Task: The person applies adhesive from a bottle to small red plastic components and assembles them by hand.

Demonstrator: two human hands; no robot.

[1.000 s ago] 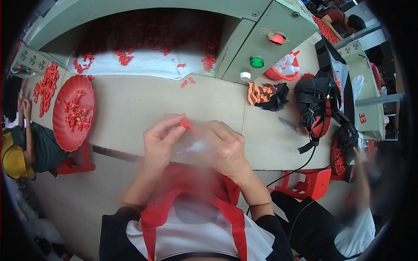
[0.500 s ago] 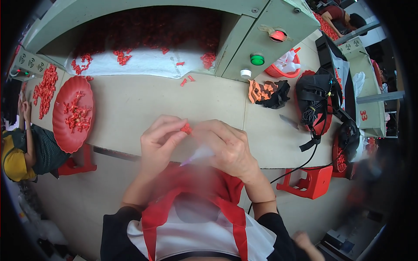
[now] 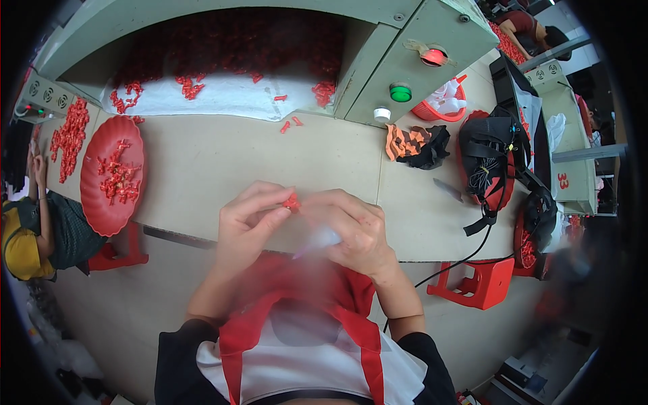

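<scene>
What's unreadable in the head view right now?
- Small red part: mostly covered by the left hand and right hand; shape too small to tell.
- Pale item under the right hand: motion-blurred, kind unclear.
- Red pieces on the red tray: too small for detail.
- Lower right of the view: blurred and dark at the fisheye rim.

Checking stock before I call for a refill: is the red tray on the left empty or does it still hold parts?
Not empty. The red tray holds a loose scatter of small red parts near its middle, with bare tray around them.
</scene>
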